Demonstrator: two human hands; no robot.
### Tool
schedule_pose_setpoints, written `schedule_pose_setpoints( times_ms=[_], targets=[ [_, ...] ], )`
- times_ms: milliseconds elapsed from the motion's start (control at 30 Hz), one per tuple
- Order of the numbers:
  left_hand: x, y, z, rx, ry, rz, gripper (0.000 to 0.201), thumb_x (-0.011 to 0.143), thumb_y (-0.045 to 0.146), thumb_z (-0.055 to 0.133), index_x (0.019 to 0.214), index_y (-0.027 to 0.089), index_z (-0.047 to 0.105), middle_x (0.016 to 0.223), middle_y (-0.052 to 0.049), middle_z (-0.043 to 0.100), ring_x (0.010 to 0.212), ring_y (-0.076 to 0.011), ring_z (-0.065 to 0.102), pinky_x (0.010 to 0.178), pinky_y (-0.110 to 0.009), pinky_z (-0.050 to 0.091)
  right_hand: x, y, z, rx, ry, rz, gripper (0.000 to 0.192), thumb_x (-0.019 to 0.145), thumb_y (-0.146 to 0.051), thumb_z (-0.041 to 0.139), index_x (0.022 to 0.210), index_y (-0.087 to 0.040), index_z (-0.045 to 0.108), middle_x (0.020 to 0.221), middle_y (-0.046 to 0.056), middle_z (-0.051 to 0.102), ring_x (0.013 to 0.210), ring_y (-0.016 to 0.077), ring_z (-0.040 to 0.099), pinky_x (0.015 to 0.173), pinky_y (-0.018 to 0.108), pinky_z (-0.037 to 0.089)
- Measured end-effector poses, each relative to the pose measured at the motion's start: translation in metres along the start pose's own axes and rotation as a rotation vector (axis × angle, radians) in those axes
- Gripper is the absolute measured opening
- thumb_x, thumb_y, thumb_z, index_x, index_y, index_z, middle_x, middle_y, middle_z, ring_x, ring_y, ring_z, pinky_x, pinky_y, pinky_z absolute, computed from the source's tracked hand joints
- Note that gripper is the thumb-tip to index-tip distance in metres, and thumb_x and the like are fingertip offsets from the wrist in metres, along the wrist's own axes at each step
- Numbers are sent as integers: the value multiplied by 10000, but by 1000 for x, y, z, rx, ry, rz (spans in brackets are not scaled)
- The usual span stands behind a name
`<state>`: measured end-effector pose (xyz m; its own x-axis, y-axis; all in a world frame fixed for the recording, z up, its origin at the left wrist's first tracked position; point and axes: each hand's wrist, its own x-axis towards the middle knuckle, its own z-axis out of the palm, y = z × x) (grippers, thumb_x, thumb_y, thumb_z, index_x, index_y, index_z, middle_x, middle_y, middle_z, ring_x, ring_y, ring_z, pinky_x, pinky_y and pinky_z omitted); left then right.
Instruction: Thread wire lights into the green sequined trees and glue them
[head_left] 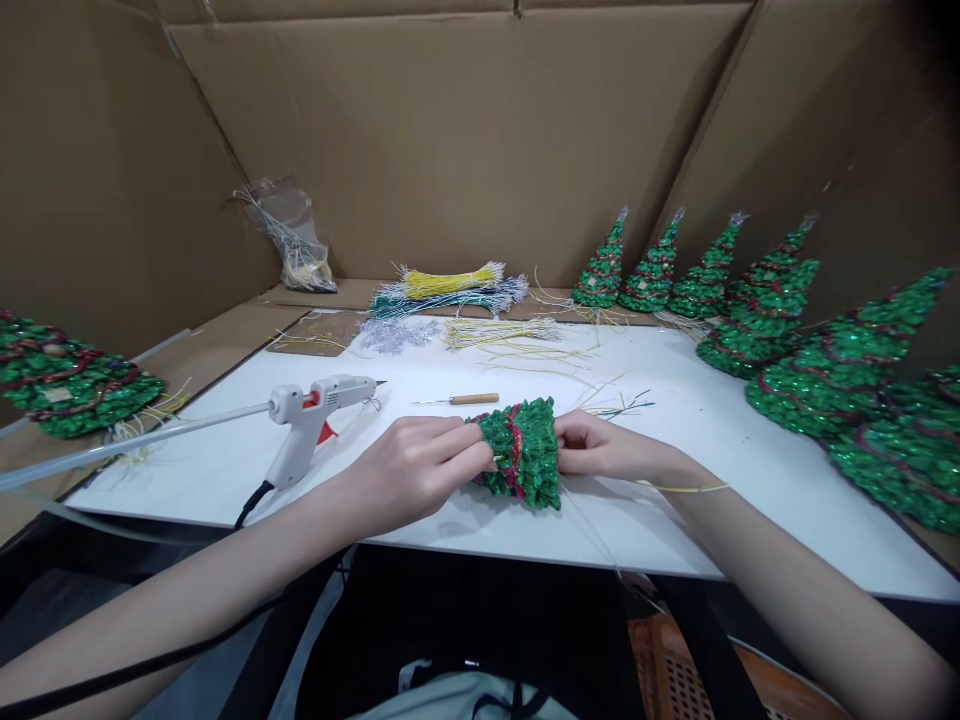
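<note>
Both hands are on it now: the left hand (409, 470) and the right hand (600, 447) hold a small green tinsel tree (521, 452) between them, just above the near edge of the white board (675, 400). The left fingers are curled and pinched onto the tree's left side, and the right hand cups the other end, so the tree lies sideways, steadied from both ends. A thin yellow strand (682, 488) trails past the right wrist.

Just left of the grip lies the glue gun (319, 415), on its side, nozzle aimed toward the middle of the board. A clear glue stick pokes out behind it. It looks parked within easy reach of the left hand. Directly beyond the grip, a wooden-handled awl (469, 399) lies flat, also close at hand.

Further back sit bundles of yellow and green wire (450, 285). Off to the right of the grip, finished trees (750, 300) lean in a row against the cardboard wall (450, 130), out of the way, with more of them at far left.

No brand, label or writing can be read anywhere, not even on the glue gun.
</note>
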<state>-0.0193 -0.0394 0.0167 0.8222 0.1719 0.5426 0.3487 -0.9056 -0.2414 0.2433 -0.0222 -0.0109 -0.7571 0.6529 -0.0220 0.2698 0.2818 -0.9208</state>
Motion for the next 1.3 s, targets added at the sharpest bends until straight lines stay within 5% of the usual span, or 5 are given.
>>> schedule_pose_setpoints(
  times_ms=[467, 600, 933, 1300],
  targets=[
    [-2, 5, 3, -32, -19, -57, 179, 948, 119, 489, 780, 160, 535, 672, 1, 534, 604, -133, 462, 561, -262, 343, 3, -3, 8, 38, 80, 59, 243, 816, -354, 633, 850, -118, 685, 692, 4, 588, 658, 134, 487, 582, 237, 405],
    [0, 6, -1, -27, -46, -135, 194, 958, 239, 528, 783, 156, 535, 704, -5, 573, 630, -134, 520, 589, -254, 379, 3, -2, 8, 50, 89, 64, 242, 810, -340, 627, 850, -108, 686, 665, -5, 566, 607, 115, 457, 535, 224, 364],
    [8, 9, -11, -38, -269, -227, 168, 903, 198, 442, 746, 175, 498, 651, 14, 529, 565, -140, 474, 557, -285, 345, 4, -2, 9, 80, 67, 30, 207, 824, -297, 572, 793, -105, 645, 660, -17, 501, 600, 93, 389, 538, 217, 322],
    [14, 14, -8, -225, -283, -407, 129, 808, 189, 484, 682, 178, 507, 623, 27, 551, 542, -111, 463, 539, -244, 319, 3, 0, 11, 107, 62, 90, 178, 794, -274, 556, 741, -107, 586, 581, -56, 336, 530, 63, 262, 473, 211, 204]
  ],
)
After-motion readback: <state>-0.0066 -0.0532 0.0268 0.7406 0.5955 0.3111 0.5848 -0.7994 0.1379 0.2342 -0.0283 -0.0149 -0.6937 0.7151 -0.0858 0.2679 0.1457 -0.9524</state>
